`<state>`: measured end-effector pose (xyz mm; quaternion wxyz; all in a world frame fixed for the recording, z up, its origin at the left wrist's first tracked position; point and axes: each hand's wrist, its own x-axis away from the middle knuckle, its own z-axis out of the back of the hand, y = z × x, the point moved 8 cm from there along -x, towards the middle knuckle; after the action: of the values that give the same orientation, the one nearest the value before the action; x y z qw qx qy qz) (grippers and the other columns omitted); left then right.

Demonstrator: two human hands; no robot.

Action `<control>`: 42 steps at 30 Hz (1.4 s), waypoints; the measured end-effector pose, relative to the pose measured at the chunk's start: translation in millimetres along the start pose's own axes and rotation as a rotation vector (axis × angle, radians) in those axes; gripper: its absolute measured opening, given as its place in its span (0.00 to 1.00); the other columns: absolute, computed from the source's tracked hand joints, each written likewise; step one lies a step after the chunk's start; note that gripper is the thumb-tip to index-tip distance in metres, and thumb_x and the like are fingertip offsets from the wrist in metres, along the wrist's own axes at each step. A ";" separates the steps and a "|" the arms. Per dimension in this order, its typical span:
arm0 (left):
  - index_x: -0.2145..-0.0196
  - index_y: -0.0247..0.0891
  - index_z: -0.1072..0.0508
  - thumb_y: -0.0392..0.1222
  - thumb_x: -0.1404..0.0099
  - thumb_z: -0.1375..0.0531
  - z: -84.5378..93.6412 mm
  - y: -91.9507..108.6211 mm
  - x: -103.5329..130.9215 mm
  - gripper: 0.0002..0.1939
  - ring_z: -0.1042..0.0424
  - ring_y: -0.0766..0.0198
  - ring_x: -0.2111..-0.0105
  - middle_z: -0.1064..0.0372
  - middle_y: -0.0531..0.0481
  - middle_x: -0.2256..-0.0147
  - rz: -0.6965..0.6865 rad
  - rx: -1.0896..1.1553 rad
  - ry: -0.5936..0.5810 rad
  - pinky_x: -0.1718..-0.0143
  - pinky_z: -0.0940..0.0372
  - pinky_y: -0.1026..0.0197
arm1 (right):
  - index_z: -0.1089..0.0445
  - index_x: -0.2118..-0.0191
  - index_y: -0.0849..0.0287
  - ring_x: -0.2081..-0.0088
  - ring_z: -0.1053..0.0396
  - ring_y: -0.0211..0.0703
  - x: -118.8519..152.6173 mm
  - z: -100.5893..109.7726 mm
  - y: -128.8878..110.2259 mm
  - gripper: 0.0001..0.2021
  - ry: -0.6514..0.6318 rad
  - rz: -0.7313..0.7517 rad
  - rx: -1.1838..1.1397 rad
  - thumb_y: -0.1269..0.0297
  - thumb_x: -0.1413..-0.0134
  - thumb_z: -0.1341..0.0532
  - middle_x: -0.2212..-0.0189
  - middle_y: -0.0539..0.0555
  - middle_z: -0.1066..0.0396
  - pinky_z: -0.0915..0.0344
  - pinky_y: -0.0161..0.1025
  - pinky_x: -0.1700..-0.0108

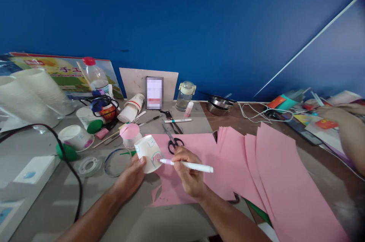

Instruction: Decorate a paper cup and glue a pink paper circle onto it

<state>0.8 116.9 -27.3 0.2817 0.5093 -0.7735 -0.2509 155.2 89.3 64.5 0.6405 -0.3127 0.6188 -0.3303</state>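
My left hand [136, 169] grips a white paper cup [145, 147], tilted with its side toward me. Teal outlines and a patch of pink strokes mark the cup's wall. Between the fingers of my right hand [188, 173] is a white marker [196, 166], its pinkish tip end at the coloured patch. Pink paper [199, 147] with a ragged cut edge lies beneath both. Black-handled scissors [174, 144] rest on it just beyond my right hand. A small cup with a pink paper top [130, 132] stands behind the held cup.
Tape rolls [89, 166], a paper cup on its side [75, 138] and a black cable [78, 185] lie to the left. A phone [154, 93], glass jar [186, 95] and metal bowls [219, 105] line the back. Pink sheets [281, 169] spread right; another person's arm [350, 135] reaches in there.
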 end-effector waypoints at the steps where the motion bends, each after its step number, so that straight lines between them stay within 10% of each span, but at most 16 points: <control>1: 0.47 0.39 0.26 0.45 0.46 0.30 -0.2 0.0 0.2 0.29 0.24 0.55 0.62 0.21 0.46 0.60 0.000 -0.007 -0.001 0.57 0.34 0.59 | 0.31 0.67 0.56 0.73 0.39 0.41 -0.3 0.0 0.1 0.07 0.001 0.001 -0.001 0.66 0.39 0.45 0.77 0.49 0.37 0.41 0.42 0.67; 42: 0.46 0.37 0.27 0.46 0.45 0.31 4.6 -2.0 0.3 0.29 0.24 0.53 0.61 0.21 0.45 0.60 -0.002 -0.045 0.009 0.56 0.34 0.57 | 0.33 0.70 0.55 0.75 0.38 0.41 -3.5 -5.9 -9.4 0.08 -0.062 0.054 0.084 0.68 0.41 0.45 0.79 0.48 0.36 0.40 0.44 0.64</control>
<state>-1.1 116.4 -31.9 0.2964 0.5045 -0.7660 -0.2663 149.0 86.7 74.0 0.6807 -0.2788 0.5924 -0.3286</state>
